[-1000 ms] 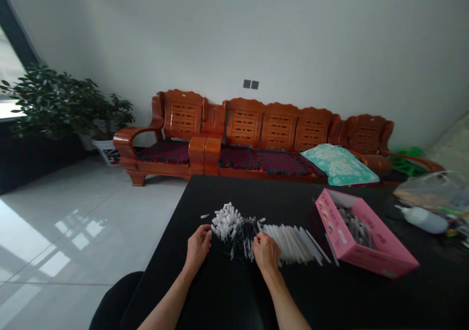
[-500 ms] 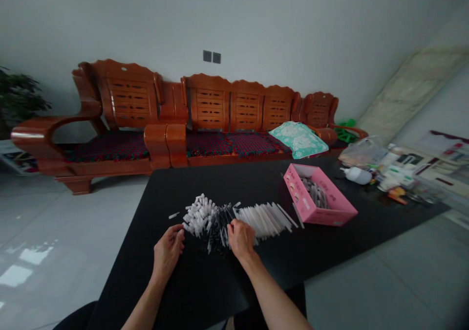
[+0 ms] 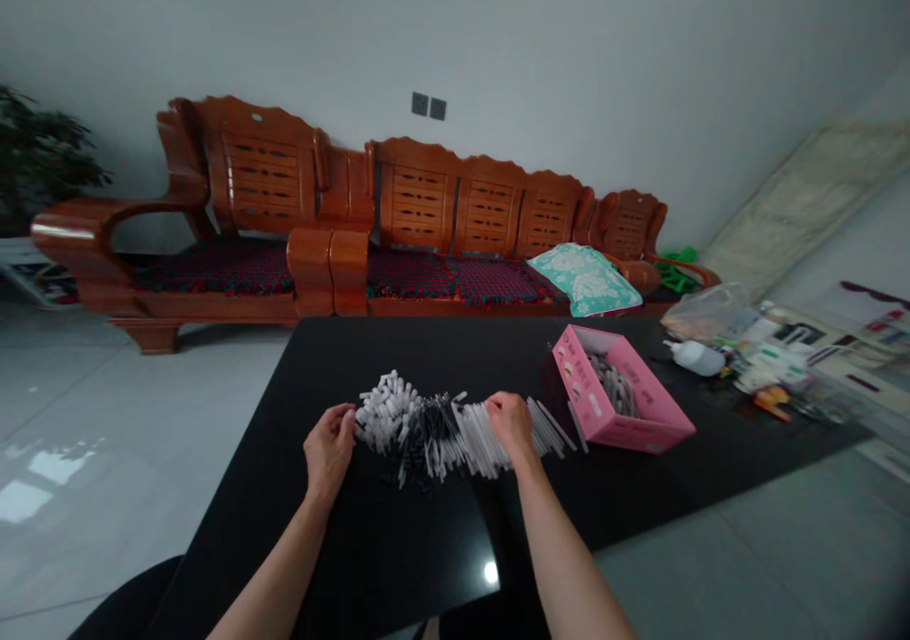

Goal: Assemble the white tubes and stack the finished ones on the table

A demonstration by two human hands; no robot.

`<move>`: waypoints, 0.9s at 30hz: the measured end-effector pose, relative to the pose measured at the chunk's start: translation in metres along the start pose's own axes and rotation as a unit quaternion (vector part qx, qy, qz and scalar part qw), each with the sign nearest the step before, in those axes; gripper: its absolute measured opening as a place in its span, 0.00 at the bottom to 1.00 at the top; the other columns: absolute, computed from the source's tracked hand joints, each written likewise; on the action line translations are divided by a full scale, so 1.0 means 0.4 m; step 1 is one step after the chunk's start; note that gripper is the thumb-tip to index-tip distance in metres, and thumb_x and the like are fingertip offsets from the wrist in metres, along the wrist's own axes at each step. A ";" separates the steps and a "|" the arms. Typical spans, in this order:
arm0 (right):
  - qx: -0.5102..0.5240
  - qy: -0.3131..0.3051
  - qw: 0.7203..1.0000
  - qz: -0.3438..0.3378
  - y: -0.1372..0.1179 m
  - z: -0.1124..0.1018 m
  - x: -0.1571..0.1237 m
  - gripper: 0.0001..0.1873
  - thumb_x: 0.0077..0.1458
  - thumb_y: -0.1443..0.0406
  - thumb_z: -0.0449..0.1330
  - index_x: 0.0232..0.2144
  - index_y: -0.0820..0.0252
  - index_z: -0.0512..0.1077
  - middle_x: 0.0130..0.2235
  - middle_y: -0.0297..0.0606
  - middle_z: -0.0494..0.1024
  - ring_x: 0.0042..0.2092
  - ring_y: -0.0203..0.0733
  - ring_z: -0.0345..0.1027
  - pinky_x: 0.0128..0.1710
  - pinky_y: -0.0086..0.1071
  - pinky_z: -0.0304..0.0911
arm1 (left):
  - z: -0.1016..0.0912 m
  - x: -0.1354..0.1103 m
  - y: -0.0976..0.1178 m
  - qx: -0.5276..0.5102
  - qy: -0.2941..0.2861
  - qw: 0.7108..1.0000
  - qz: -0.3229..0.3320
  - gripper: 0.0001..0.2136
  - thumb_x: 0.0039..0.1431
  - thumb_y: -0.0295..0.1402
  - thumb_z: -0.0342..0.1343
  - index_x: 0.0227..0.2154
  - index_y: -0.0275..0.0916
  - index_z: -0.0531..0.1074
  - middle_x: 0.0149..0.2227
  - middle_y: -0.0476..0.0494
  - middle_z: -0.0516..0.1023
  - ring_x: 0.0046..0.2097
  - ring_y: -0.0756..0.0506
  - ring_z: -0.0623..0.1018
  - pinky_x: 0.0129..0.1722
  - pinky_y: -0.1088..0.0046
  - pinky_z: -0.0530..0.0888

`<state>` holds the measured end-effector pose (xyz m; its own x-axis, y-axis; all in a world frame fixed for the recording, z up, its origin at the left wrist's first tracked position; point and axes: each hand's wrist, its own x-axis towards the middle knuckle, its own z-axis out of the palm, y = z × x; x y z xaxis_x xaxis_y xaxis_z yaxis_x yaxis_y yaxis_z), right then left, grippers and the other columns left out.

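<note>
A pile of short white caps point(image 3: 388, 411) lies at the left of the row on the black table. Dark thin pieces with pale ends point(image 3: 437, 427), like pen refills, lie beside it, with small black bits point(image 3: 412, 460) in front. Long white tubes point(image 3: 476, 436), like pen barrels, continue the row to the right. My left hand point(image 3: 331, 446) is at the left edge of the caps, fingers curled together; what they pinch is hidden. Over the white tubes, my right hand point(image 3: 512, 424) has its fingers bent down and closed; anything between them is out of sight.
A pink box point(image 3: 640, 422) holding grey-white sticks stands right of the tubes. Farther right are a plastic bag point(image 3: 703, 313), a white bottle point(image 3: 697, 357) and assorted clutter. Behind the black table point(image 3: 348, 341) runs a wooden sofa point(image 3: 416, 190) with a teal pillow point(image 3: 590, 278).
My right hand has moved right, from the dark pieces to the white tubes. My left hand has shifted slightly up, and the lone white piece left of the caps no longer shows.
</note>
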<state>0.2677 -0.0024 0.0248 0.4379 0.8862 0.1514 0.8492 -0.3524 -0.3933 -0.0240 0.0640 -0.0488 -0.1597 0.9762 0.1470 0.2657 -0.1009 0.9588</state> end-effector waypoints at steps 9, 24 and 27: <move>-0.085 -0.030 0.994 -0.058 -0.019 0.053 -0.108 0.09 0.59 0.64 0.55 0.33 0.56 0.77 0.32 0.40 0.81 0.36 0.44 0.75 0.32 0.30 0.56 | 0.021 -0.022 -0.026 0.114 -0.022 0.983 0.142 0.12 0.58 0.40 0.53 0.39 0.40 0.76 0.35 0.44 0.76 0.32 0.44 0.76 0.36 0.69 0.72; -0.127 -0.027 0.990 -0.056 -0.084 0.105 -0.048 0.10 0.57 0.68 0.55 0.33 0.65 0.76 0.36 0.52 0.81 0.39 0.48 0.76 0.34 0.32 0.60 | 0.008 -0.034 -0.015 0.042 0.011 0.991 0.128 0.10 0.56 0.38 0.56 0.37 0.39 0.77 0.36 0.42 0.80 0.34 0.43 0.79 0.38 0.68 0.74; -0.043 -0.009 0.998 -0.047 -0.111 0.097 -0.057 0.10 0.57 0.66 0.55 0.31 0.61 0.77 0.33 0.46 0.81 0.35 0.44 0.76 0.31 0.29 0.58 | 0.014 -0.056 0.022 -0.030 -0.008 0.994 0.109 0.11 0.54 0.39 0.59 0.36 0.39 0.78 0.34 0.42 0.81 0.33 0.43 0.79 0.35 0.69 0.74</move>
<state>0.2084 0.0046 0.0037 0.3495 0.9219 0.1672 0.9090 -0.2903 -0.2990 -0.0130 0.0423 -0.0449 -0.0897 0.9328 0.3490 0.2341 -0.3209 0.9177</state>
